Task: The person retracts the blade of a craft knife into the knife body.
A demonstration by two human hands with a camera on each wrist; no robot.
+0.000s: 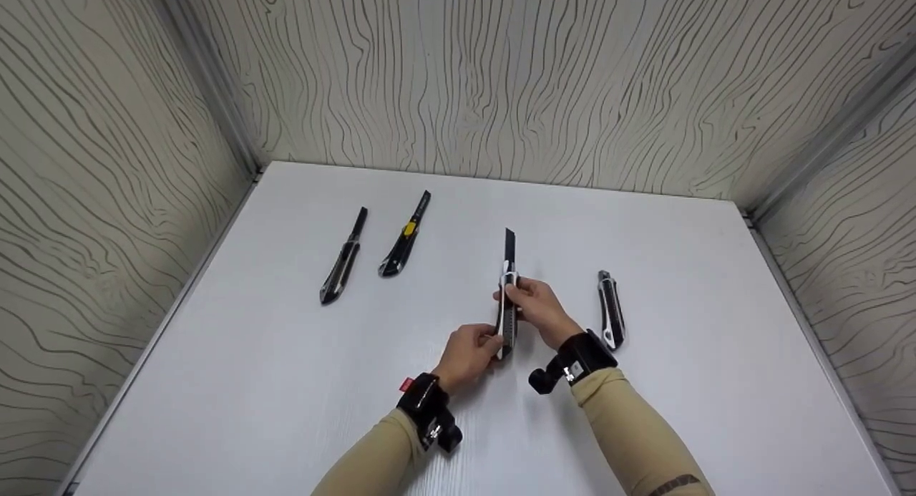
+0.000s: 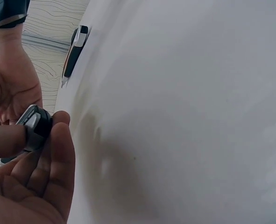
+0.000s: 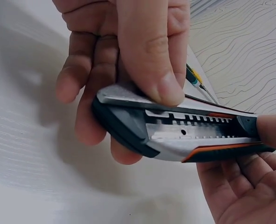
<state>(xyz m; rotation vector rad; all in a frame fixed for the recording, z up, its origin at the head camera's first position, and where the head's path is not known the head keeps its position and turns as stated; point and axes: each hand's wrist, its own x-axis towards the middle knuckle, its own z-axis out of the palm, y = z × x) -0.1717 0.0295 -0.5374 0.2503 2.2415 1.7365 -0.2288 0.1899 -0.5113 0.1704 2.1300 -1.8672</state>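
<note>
Both hands hold one snap-off utility knife (image 1: 507,306) with a silver-and-dark handle, its dark blade (image 1: 509,245) extended and pointing toward the back wall. My left hand (image 1: 469,354) pinches the rear end of the handle between thumb and fingers. Farther up, my right hand (image 1: 542,308) grips the handle near the blade end. In the right wrist view, the right thumb (image 3: 272,130) lies on the dark slider (image 3: 245,125), beside a toothed slot in the handle. The left wrist view shows the knife's end (image 2: 37,128) between the left thumb and fingers.
A utility knife (image 1: 612,311) with its blade drawn in lies right of the hands. Two more, one black with a yellow slider (image 1: 410,229) and one dark and silver (image 1: 341,267), lie at back left with blades out. Patterned panels (image 1: 486,81) wall in the white table (image 1: 250,381).
</note>
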